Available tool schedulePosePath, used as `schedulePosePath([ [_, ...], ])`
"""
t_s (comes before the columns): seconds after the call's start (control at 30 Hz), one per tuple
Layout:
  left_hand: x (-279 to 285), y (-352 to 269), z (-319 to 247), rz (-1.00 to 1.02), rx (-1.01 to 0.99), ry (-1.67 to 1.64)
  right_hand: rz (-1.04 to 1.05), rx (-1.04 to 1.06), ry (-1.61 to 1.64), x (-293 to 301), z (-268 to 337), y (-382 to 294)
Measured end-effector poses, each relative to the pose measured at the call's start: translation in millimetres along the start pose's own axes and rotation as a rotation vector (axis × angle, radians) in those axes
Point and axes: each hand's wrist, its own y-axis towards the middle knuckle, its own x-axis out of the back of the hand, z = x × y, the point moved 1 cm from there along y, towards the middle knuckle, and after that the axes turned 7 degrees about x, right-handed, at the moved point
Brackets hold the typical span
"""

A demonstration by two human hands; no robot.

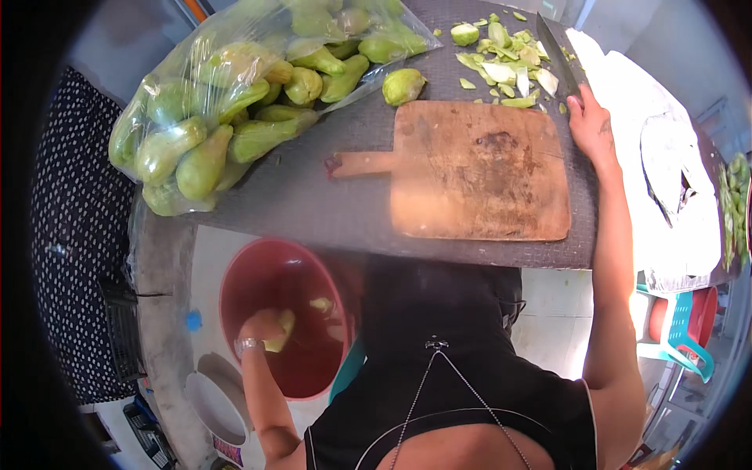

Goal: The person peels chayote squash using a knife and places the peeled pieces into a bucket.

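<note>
My left hand (261, 326) reaches down into a deep red plastic tub (279, 249), its fingers around a pale peeled chayote piece (282, 333). Another pale piece (321, 305) lies inside the tub. At the table's right edge, my right hand (593, 124) grips a long kitchen knife (555, 51), whose blade points away from me on the table. Beside the blade lies a heap of green and white peelings (510, 57), along with a cut green chunk (465, 34). The wooden cutting board (482, 176) holds no food. One whole chayote (403, 87) touches or nearly touches its far edge.
A clear plastic bag of green chayotes (258, 94) covers the table's (282, 194) far left. White plastic sheeting (675, 147) lies right of my right arm. A pale basin (217, 405) stands on the floor by the tub. A turquoise plastic stool (675, 329) is at right.
</note>
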Motion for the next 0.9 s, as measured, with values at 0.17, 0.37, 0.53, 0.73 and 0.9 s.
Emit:
schedulePosePath([
  [0.17,54,8,13,-0.122,-0.120,-0.248,-0.001,-0.117,0.071,24,13,-39],
  [0.37,259,-133,-175,-0.751,-0.793,-0.424,-0.093,-0.324,0.367,35,-41,-101],
  [0.53,346,-75,-312,-1.151,-0.939,-0.154,-0.027,-0.513,0.499,62,7,-151],
  [0.73,392,-44,-419,-0.718,-0.511,0.005,-0.185,-0.710,0.576,80,14,-198],
  [0.9,393,-40,-400,-0.995,-0.900,-0.067,-0.188,-0.802,0.633,84,19,-199],
])
